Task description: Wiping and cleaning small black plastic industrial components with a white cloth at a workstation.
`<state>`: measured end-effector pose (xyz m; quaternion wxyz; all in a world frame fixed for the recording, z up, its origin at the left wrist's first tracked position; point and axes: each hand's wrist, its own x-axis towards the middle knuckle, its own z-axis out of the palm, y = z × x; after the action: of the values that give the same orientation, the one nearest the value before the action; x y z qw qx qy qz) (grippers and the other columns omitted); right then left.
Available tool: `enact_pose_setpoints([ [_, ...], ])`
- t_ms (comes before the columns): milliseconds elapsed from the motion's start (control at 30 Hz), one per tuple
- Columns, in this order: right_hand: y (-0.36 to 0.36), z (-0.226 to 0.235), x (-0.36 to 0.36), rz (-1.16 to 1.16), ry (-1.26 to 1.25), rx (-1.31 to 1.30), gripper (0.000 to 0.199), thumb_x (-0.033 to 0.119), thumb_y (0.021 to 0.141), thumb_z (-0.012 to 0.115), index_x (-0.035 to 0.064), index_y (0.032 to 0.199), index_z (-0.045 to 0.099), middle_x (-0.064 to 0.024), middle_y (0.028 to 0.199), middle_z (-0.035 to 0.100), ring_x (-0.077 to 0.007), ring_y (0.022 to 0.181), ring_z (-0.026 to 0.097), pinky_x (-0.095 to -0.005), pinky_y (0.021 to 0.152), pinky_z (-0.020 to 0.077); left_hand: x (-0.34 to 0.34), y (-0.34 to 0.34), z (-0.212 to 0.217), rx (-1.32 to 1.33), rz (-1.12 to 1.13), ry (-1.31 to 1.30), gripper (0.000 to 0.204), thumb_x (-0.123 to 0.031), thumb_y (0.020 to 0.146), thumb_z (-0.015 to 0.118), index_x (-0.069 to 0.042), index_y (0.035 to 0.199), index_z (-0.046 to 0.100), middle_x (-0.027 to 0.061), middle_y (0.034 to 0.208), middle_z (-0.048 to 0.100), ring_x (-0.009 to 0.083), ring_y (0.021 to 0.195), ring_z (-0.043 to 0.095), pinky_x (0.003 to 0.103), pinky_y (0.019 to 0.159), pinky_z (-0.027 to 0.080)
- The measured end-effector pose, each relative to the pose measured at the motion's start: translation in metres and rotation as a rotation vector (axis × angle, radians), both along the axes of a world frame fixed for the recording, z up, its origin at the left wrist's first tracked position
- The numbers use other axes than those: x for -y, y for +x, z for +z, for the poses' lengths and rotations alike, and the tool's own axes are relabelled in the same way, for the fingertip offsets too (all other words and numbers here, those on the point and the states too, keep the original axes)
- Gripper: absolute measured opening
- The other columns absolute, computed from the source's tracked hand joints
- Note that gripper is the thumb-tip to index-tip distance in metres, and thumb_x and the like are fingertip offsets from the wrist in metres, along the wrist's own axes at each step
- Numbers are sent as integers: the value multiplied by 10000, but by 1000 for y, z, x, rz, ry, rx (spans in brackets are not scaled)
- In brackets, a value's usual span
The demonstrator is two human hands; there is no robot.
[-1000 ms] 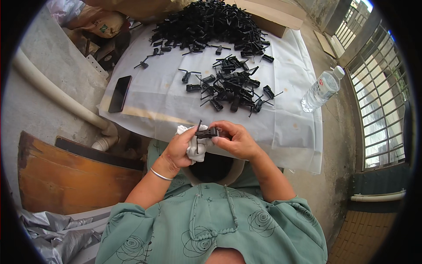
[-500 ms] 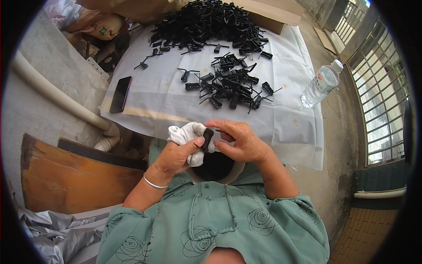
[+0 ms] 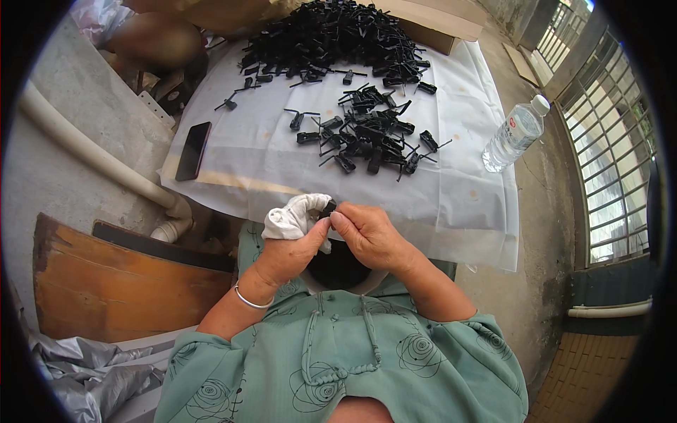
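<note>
My left hand, its fingers wrapped in white cloth that may be a glove, is closed on a small black plastic part. Against that part, my right hand pinches with thumb and bent fingers, which hide much of it. Both hands meet just off the table's near edge, above a bucket with a dark inside between my knees. Farther up the table lies a small heap of similar black parts with thin arms. Behind it spreads a much larger pile of them.
White sheeting covers the table. A phone lies at its left edge, and a clear water bottle stands at the right. A cardboard box is at the back. On the left are a pipe and a wooden board.
My right hand has closed from spread fingers into a pinch at the black part. The part has turned and is now more hidden; my left hand and the cloth have shifted slightly.
</note>
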<state>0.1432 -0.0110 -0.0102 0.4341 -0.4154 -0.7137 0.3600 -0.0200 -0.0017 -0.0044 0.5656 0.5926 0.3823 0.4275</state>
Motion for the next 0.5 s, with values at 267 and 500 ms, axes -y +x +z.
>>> enact_pose_setpoints([
  [267,3,0,0,-21,-109,-74,259,192,912,486,-10,754,515,-151,608,482,-240,526,405,-342,522,387,-6,-5,-1,62,-50,-180,284,-33,810,630,-9,1073,527,42,915,575,57,662,548,185,514,474],
  [500,6,-1,-6,79,-126,-3,257,189,929,465,-2,774,540,-69,614,476,-135,569,413,-282,538,386,-6,-6,3,116,-90,-216,267,-17,808,628,-24,1051,518,41,909,572,62,707,545,189,514,471],
])
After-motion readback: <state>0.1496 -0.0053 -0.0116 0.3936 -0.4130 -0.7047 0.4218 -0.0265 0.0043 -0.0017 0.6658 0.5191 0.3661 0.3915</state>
